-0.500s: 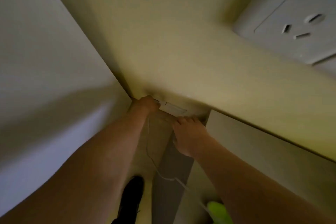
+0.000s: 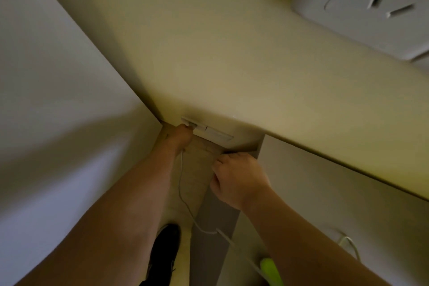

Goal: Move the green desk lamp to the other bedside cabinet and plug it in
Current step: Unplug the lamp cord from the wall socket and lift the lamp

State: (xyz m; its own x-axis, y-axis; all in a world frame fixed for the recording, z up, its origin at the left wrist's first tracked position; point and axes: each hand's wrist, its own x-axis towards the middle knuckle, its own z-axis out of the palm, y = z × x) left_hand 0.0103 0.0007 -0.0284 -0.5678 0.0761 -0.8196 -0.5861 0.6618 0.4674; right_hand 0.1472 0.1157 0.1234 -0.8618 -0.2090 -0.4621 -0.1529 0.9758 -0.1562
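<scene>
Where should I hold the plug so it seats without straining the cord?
Hold the plug by its body, not the cord, and come from below as the left hand does: the low socket faces outward, and the cord trails downward.

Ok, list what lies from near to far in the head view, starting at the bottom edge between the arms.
Black shoe → white cord running up the gap → left hand at the low wall socket → upper wall socket, top right.
</scene>
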